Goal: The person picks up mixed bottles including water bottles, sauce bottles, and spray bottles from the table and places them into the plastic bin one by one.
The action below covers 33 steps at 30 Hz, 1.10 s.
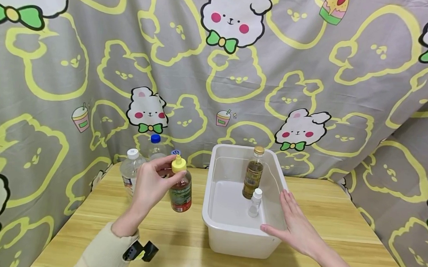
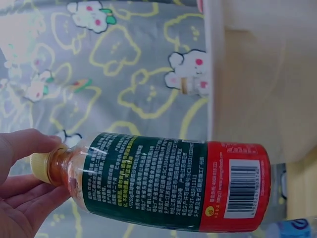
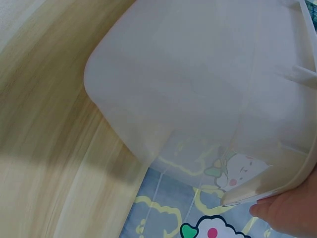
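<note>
My left hand point(image 1: 157, 183) grips a squeeze sauce bottle point(image 1: 181, 194) by its neck, just under the yellow nozzle cap. In the left wrist view the bottle's green and red label point(image 2: 148, 183) faces the camera, with a barcode on the red band. To the right stands a white plastic bin point(image 1: 223, 230). My right hand point(image 1: 298, 226) rests on the bin's right rim near the front corner, fingers straight and thumb spread. Inside the bin, a dark oil bottle point(image 1: 253, 176) with a gold cap stands behind a small clear bottle point(image 1: 255, 205) with a white cap.
Left of the bin, behind my left hand, stand a clear bottle with a white cap point(image 1: 133, 154) and another with a blue cap point(image 1: 156, 139). A further blue-and-white cap point(image 1: 175, 152) shows behind the sauce bottle. The wooden table point(image 1: 326, 204) meets a patterned curtain point(image 1: 187, 79).
</note>
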Motion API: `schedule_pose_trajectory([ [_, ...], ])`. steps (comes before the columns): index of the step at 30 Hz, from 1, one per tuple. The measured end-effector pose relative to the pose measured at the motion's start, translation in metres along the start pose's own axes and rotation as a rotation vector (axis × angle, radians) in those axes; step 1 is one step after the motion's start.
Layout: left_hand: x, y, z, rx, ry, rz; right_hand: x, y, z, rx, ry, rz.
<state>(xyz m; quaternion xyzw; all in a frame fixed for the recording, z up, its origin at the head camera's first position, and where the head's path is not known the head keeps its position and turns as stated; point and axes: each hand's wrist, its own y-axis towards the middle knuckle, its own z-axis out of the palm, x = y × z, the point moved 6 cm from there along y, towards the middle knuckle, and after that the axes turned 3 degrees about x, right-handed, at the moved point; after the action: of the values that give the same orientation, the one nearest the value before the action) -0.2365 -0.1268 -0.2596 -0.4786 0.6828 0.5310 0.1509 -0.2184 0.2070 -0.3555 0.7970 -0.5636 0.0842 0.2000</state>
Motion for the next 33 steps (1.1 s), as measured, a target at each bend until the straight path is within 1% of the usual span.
schedule_pose_trajectory([
  [8, -0.021, 0.005, -0.003, -0.009, -0.019, 0.074, -0.001, 0.0, 0.0, 0.0, 0.0, 0.0],
  [15, -0.038, 0.01, -0.002, -0.013, -0.018, 0.102, -0.001, -0.001, 0.0, -0.001, 0.001, 0.002],
  [23, -0.056, 0.016, 0.002, -0.036, -0.089, 0.175, -0.002, -0.001, 0.0, -0.005, -0.005, -0.002],
  [29, -0.066, 0.019, 0.007, -0.035, -0.129, 0.204, -0.001, -0.001, 0.0, -0.002, -0.001, -0.002],
  [33, -0.073, 0.021, 0.013, -0.028, -0.18, 0.218, -0.001, -0.001, 0.0, 0.0, -0.004, 0.0],
])
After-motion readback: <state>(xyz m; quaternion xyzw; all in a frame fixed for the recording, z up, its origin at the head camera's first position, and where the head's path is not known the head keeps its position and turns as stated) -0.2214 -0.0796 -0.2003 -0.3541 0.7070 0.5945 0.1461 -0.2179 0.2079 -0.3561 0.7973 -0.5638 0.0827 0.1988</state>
